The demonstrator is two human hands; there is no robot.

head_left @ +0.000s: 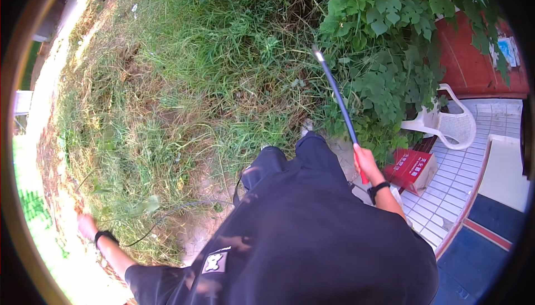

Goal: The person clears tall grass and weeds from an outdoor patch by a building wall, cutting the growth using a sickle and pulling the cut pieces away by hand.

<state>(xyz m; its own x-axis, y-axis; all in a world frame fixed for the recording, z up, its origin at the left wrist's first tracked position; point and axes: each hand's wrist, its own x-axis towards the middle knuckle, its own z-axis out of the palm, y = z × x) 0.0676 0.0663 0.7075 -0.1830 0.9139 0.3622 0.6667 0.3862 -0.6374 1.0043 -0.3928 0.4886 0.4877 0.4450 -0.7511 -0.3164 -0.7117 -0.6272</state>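
Observation:
My right hand [366, 163] is closed around the red grip of a long-handled tool with a dark shaft [340, 100]. A shiny metal collar shows at its far end, among grass and leaves. Any blade beyond that is hidden in the growth. Out to the left, my left hand [87, 227] looks curled into a fist, bright and slightly smeared. Thin stems and a blurred pale leaf [150, 203] hang close to it; whether they run into the fingers I cannot tell. Tall green and dry grass [223, 54] spreads in front of my legs.
Broad-leaved vines [384, 76] hang at the far right. Beside them stand a white plastic chair [454, 124] and a red box [411, 168] on white tiles [440, 179]. A red panel [473, 54] rises behind. Bare soil [195, 232] shows by my left leg.

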